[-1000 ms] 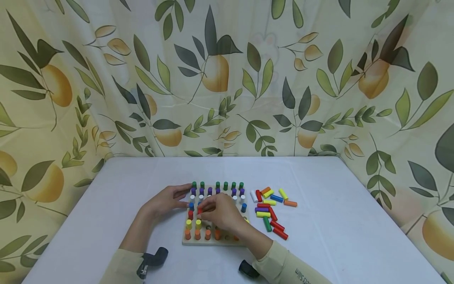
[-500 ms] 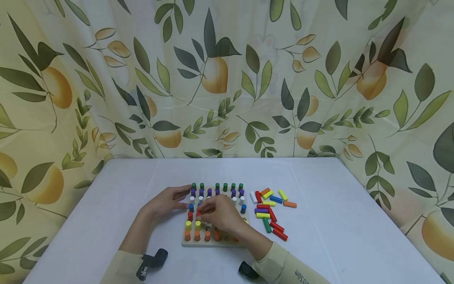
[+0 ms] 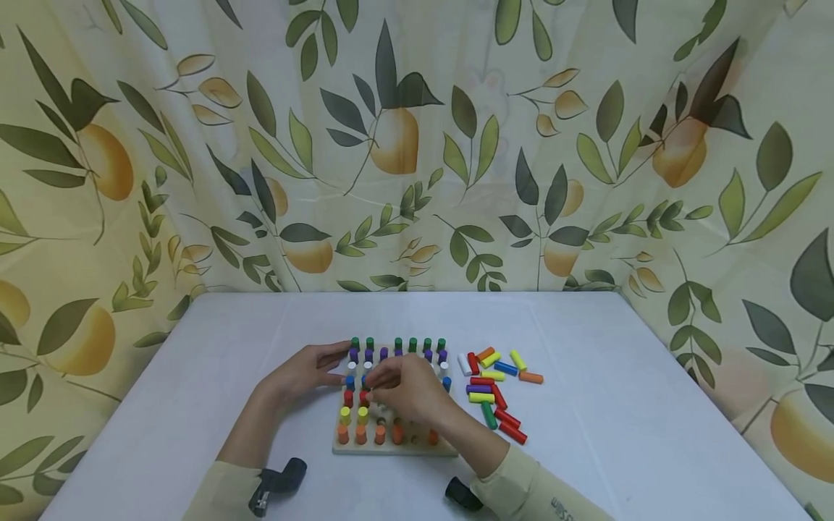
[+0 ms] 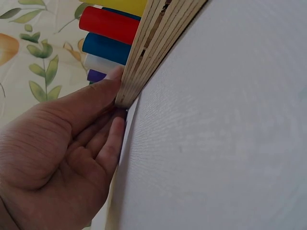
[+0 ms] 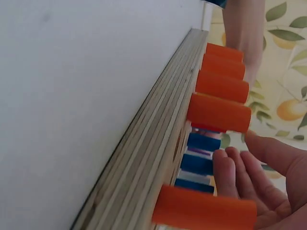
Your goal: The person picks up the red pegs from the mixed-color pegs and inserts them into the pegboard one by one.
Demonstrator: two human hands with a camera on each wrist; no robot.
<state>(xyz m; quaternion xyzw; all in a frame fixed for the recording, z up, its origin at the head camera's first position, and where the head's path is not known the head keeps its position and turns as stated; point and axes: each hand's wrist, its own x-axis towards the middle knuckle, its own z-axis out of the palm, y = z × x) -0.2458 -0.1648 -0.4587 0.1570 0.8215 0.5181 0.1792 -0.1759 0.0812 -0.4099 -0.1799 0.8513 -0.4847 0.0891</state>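
A wooden pegboard (image 3: 371, 451) carries rows of coloured pegs: green, purple, white, blue, red, yellow and orange. Along its left side rests my left hand (image 3: 306, 373), thumb against the edge and fingers reaching to the far corner; in the left wrist view the thumb touches the layered plywood side. My right hand (image 3: 410, 391) hovers over the middle of the board, hiding several pegs and holes. Its fingertips are right beside a red peg (image 3: 364, 399) standing in the second column. In the right wrist view thumb and fingers are apart, with nothing between them.
Loose pegs in several colours lie right of the board, among them a green peg (image 3: 489, 415) and a blue peg (image 3: 506, 368). An orange peg (image 5: 204, 207) stands near the right wrist. A patterned curtain (image 3: 417, 145) hangs behind the white table (image 3: 586, 405).
My right thumb and fingers have parted and drawn slightly away from the red peg, which now stands in the board. The left hand stays at the board's edge.
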